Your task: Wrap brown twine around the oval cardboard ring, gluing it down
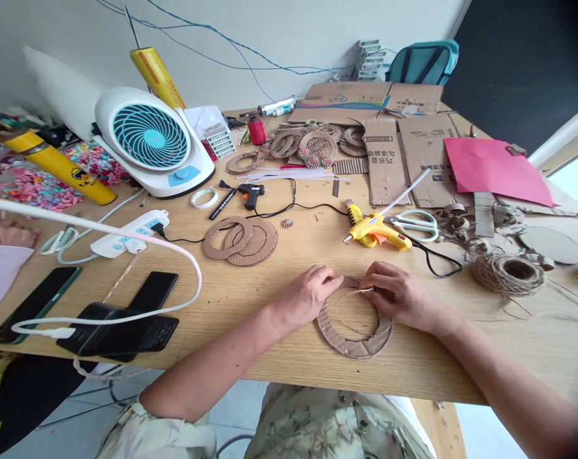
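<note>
A flat cardboard ring [354, 348] lies near the table's front edge, between my hands. My left hand [310, 290] is closed at its upper left rim, with the thumb along the inner edge. At the upper right, my right hand [396, 294] pinches a thin piece of twine [337, 307], which curves in a loop through the ring's opening. My right palm rests over that side of the ring and hides part of it. Beyond my hands lies a yellow glue gun [377, 231], beside light green scissors [415, 224]. A ball of twine [507, 274] sits to the right.
More cardboard rings [227, 238] lie left of centre, by a black glue gun [251, 193]. A fan [155, 143], a power strip [130, 234] and phones [35, 303] occupy the left. Cardboard sheets [429, 159] and pink paper [496, 171] lie far right. A white cable [193, 268] arcs across the left.
</note>
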A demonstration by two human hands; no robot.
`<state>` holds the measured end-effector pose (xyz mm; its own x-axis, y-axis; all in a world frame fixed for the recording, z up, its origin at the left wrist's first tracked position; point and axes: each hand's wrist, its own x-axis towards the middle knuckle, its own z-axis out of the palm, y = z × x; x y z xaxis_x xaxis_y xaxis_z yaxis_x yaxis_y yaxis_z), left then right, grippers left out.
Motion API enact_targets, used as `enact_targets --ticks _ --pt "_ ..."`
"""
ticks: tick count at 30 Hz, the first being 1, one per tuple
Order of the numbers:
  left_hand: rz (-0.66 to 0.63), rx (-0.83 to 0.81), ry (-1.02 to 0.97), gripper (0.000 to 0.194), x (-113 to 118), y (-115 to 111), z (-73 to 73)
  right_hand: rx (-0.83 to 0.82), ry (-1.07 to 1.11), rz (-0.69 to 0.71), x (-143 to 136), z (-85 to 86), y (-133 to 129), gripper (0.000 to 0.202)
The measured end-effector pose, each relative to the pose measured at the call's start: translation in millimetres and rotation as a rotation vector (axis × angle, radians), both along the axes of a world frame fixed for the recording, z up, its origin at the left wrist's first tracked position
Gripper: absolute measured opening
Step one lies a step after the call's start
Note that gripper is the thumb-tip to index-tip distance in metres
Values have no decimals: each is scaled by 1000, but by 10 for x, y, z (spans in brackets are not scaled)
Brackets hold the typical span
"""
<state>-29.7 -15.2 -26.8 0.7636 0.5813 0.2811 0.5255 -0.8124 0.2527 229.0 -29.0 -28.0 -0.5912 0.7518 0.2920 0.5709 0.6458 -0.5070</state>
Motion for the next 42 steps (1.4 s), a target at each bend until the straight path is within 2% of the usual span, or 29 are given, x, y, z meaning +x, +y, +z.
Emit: enact_targets --ticks 4,9,15,21,26,28,33,39,42 --pt "-4 21 25 38 11 -10 10 -5 1 0 1 1 2 14" --pt "39 -36 -93 43 -13 -2 -30 5 13 7 -6 -3 0 13" --pt "5 -10 -15 38 -31 6 6 10 9 8 -2 -7 7 12" --pt "21 -22 -77 44 -36 4 -23 -1 7 -1 -4 1 2 12" --pt "1 27 138 43 -30 -31 67 6 7 -2 -12 11 4 15" --pt "11 26 165 44 -34 -42 90 10 2 -7 -15 16 5 16" --pt "45 -2 22 49 -13 -30 28 9 0 -6 -17 13 1 15" --pt "52 -48 68 46 78 4 -14 15 -7 1 -18 2 6 13" --pt "72 -101 -9 47 75 4 2 22 -9 1 -23 7 3 13"
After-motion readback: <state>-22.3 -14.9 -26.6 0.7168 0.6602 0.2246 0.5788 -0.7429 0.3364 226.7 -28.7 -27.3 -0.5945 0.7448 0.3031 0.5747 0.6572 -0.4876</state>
